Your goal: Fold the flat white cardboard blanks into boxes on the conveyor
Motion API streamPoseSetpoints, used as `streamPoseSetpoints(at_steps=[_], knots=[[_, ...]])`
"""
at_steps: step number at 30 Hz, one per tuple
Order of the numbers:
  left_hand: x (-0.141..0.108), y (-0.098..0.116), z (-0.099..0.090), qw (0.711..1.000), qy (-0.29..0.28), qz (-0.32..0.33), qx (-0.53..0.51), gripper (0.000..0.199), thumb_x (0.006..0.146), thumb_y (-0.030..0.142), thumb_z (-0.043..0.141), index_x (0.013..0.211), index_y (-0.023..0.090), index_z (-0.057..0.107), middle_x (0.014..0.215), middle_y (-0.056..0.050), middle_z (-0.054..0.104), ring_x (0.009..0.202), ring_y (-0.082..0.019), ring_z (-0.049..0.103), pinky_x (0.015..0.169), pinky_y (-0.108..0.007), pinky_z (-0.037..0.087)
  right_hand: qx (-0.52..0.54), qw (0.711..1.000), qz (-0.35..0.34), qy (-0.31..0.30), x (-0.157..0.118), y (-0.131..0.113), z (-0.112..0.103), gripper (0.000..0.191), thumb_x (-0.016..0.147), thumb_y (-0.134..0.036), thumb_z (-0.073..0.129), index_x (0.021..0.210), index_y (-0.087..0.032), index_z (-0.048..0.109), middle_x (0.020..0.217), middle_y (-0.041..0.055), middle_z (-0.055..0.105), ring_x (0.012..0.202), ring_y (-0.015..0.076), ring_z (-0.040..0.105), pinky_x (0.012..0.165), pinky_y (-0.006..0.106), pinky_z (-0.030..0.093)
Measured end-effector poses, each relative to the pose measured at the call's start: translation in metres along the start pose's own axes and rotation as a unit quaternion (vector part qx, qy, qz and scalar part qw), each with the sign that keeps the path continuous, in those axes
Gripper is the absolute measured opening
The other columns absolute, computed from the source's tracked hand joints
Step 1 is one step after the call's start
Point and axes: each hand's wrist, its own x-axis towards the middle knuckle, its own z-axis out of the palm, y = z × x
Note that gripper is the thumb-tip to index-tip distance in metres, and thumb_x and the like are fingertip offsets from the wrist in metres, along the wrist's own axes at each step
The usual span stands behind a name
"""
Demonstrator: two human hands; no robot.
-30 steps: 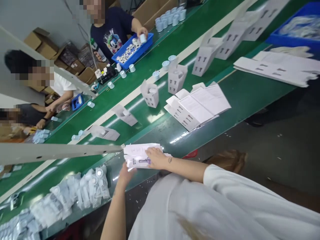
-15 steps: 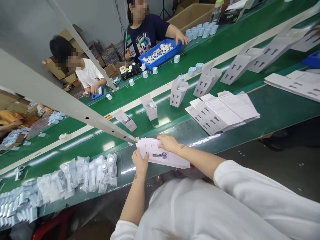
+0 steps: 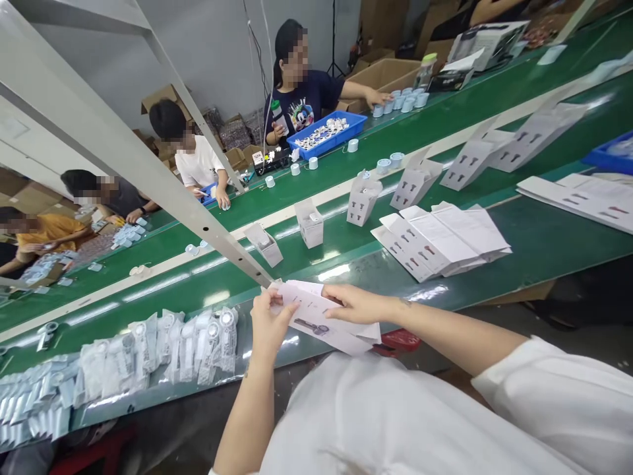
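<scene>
Between my hands is a flat, folded white carton (image 3: 316, 327) printed with a shower head; another white layer shows behind it, and I cannot tell whether it is a second carton. My left hand (image 3: 271, 324) pinches the carton's left end between thumb and fingers. On its upper right part, my right hand (image 3: 352, 303) grips the edge, some fingers hidden behind the card. A stack of flat cartons (image 3: 445, 239) lies on the bench to the right. Bagged shower heads (image 3: 198, 343) lie in rows on the left.
A slanting white metal post (image 3: 198, 221) rises just beyond my hands. Opened cartons (image 3: 310, 224) stand along the green conveyor belt (image 3: 341, 256). Across it, co-workers sit by a blue tray (image 3: 326, 135) of small white parts and several light-blue cups (image 3: 406, 102). More flat cartons (image 3: 583, 198) lie far right.
The carton's near face has tilted and come away from the layer behind it. My right hand has shifted its grip onto the edge. The view has swung a little, showing more co-workers at left.
</scene>
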Motion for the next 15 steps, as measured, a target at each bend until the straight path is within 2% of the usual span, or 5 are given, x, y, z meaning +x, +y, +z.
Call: streamPoseSetpoints(at_steps=[4,6,9,11,15], knots=[[-0.008,0.013,-0.029,0.991,-0.127,-0.008,0.030,0.020,0.066,0.034,0.083,0.080,0.022,0.076,0.081,-0.002,0.067,0.091,-0.023,0.061,0.092,-0.039,0.048,-0.087,0.991,-0.065,-0.082,-0.008,-0.019,-0.007,0.010,0.094,-0.029,0.051,0.094,-0.019,0.050,0.093,0.0057,0.060,0.078,0.0180,0.052,0.070,0.030,0.041],[-0.014,0.016,-0.039,0.988,-0.141,-0.006,0.056,0.014,0.067,0.034,0.083,0.076,0.024,0.078,0.088,-0.005,0.069,0.106,-0.028,0.059,0.103,-0.045,0.045,-0.080,0.986,-0.085,-0.117,-0.008,-0.025,-0.008,0.016,0.092,-0.033,0.056,0.100,-0.019,0.052,0.097,0.0056,0.060,0.080,0.0182,0.054,0.074,0.031,0.044],[-0.032,0.028,-0.046,0.983,-0.166,-0.005,0.078,0.007,0.072,0.032,0.080,0.076,0.026,0.078,0.107,-0.009,0.072,0.139,-0.037,0.042,0.116,-0.055,0.033,0.016,0.978,-0.101,-0.183,0.002,-0.028,-0.006,0.072,0.072,-0.046,0.080,0.129,-0.019,0.045,0.125,0.0096,0.056,0.103,0.0226,0.059,0.089,0.033,0.049],[-0.044,0.041,-0.050,0.976,-0.205,0.010,0.072,0.004,0.077,0.031,0.077,0.077,0.027,0.078,0.114,-0.010,0.072,0.151,-0.038,0.027,0.119,-0.062,0.027,0.082,0.967,-0.096,-0.220,0.012,-0.028,-0.002,0.115,0.059,-0.051,0.088,0.150,-0.019,0.026,0.143,0.0140,0.047,0.124,0.0278,0.055,0.102,0.036,0.046],[-0.051,0.061,-0.071,0.961,-0.263,0.079,0.013,0.002,0.080,0.031,0.077,0.079,0.030,0.078,0.105,-0.009,0.076,0.147,-0.037,0.038,0.124,-0.063,0.021,0.159,0.951,-0.124,-0.235,0.027,-0.027,-0.003,0.132,0.054,-0.051,0.090,0.158,-0.019,0.017,0.152,0.0149,0.041,0.139,0.0326,0.045,0.115,0.041,0.038]])
